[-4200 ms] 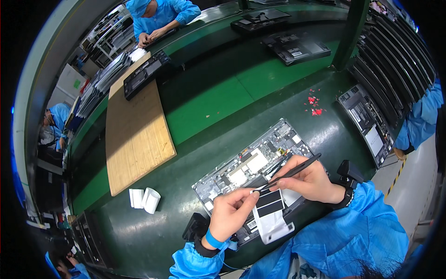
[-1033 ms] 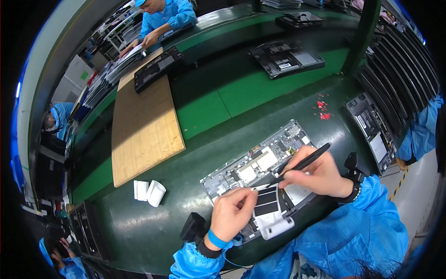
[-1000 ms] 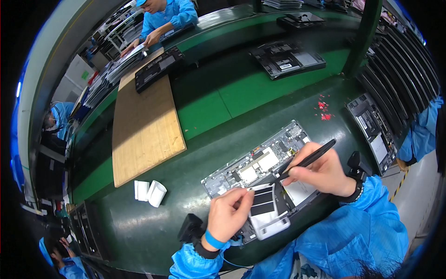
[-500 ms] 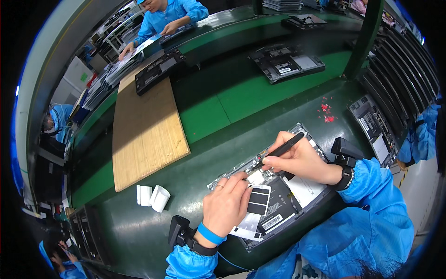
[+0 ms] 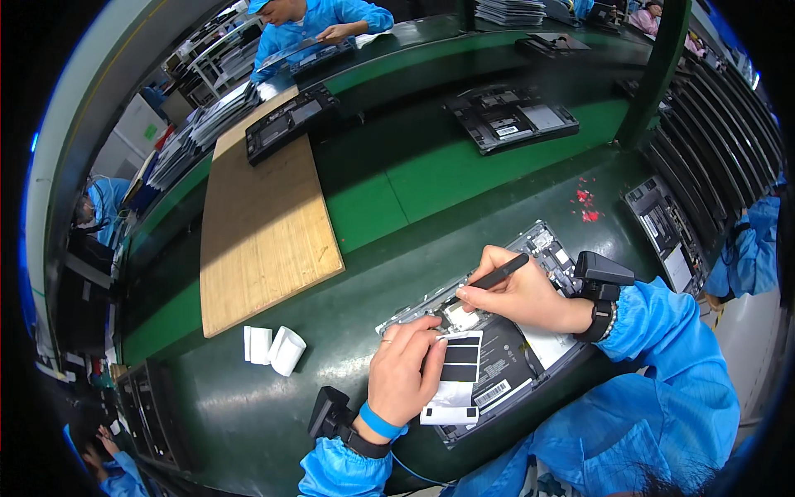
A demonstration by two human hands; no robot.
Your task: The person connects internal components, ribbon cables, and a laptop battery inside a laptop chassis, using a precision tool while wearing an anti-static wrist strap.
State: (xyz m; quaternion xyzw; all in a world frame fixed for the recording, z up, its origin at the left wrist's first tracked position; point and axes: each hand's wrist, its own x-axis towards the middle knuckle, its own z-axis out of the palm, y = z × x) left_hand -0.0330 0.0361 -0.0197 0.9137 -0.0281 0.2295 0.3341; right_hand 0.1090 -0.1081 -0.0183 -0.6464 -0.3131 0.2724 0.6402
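Observation:
An opened laptop base (image 5: 497,364), its battery and boards exposed, lies at a slant on the bench before me. My left hand (image 5: 404,369) rests over its left part, thumb and fingers closed on a white backing sheet with black adhesive pieces (image 5: 460,364), which hangs over the battery. Pinched in my right hand (image 5: 517,294) is a slim black pen-like tool (image 5: 503,272); its tip is hidden by the fingers. That hand is above the boards near the laptop's far edge, just right of my left fingertips.
Two white rolls (image 5: 286,351) stand on the bench at left, near a wooden board (image 5: 265,240). More open laptop bases (image 5: 513,118) lie beyond and at right (image 5: 667,232), beside a rack of upright dark panels (image 5: 712,124). Red scraps (image 5: 587,207) dot the bench. A co-worker (image 5: 310,29) sits opposite.
My right hand has shifted slightly left and down, and the black tool's top has come with it. The backing sheet's lower end has swung. Across the bench, the co-worker's hands have moved.

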